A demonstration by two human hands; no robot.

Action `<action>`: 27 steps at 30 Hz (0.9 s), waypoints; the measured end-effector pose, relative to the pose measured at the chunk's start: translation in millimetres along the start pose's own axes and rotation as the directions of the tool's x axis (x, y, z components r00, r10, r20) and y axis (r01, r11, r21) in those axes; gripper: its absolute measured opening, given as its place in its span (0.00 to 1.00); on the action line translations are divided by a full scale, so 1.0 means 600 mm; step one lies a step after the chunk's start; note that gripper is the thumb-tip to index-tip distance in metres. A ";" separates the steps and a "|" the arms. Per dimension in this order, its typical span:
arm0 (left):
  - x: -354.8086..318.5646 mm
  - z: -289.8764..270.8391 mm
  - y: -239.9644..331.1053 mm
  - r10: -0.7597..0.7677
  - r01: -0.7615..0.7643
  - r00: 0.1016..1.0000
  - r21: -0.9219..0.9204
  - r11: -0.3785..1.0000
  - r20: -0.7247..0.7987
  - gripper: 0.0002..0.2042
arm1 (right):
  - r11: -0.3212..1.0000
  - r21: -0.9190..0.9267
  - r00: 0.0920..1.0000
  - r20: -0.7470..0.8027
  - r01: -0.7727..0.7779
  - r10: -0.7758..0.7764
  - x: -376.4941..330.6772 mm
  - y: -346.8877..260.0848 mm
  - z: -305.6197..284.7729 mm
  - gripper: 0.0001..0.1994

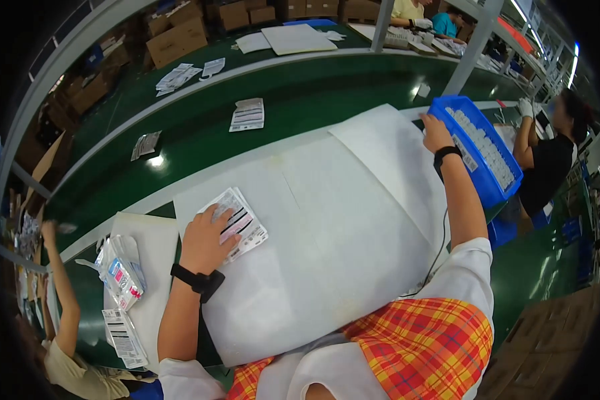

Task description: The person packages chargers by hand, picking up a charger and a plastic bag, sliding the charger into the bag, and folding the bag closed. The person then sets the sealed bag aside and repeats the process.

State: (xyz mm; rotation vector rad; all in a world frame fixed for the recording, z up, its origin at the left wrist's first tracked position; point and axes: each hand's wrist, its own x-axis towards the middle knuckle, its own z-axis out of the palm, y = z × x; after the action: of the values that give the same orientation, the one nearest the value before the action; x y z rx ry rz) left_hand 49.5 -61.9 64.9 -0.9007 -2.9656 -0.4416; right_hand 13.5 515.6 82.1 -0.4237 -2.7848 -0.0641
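My left hand [207,241] lies on a small stack of printed white packets [250,232], its fingers spread over their left part. These packets rest on the white work surface [327,227] in front of me. At the right, my right hand [437,133] has its fingers curled at the near-left rim of a blue plastic bin [497,192]. Rows of small whitish pieces [481,148] fill the bin; their exact kind is too small to tell. A black band is around each of my wrists.
Beyond the work surface runs a green conveyor belt [200,123] carrying a packet [247,115] and a smaller packet [146,145]. Plastic-wrapped packets [123,277] lie on a board at left. Co-workers are at the left, right and far right. A metal post [470,57] rises behind the bin.
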 end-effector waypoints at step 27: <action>0.050 0.086 -0.022 0.013 -0.039 0.993 -0.230 0.972 -0.114 0.22 | 0.519 0.806 0.808 0.091 0.283 -0.582 -0.247 -0.588 -0.055 0.29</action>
State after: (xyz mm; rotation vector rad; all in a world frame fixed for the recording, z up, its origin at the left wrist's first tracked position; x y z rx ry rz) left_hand 21.1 -42.1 14.8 -0.8965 -2.8381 -0.8230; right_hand 52.7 133.9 67.3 0.5711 -2.8153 1.1651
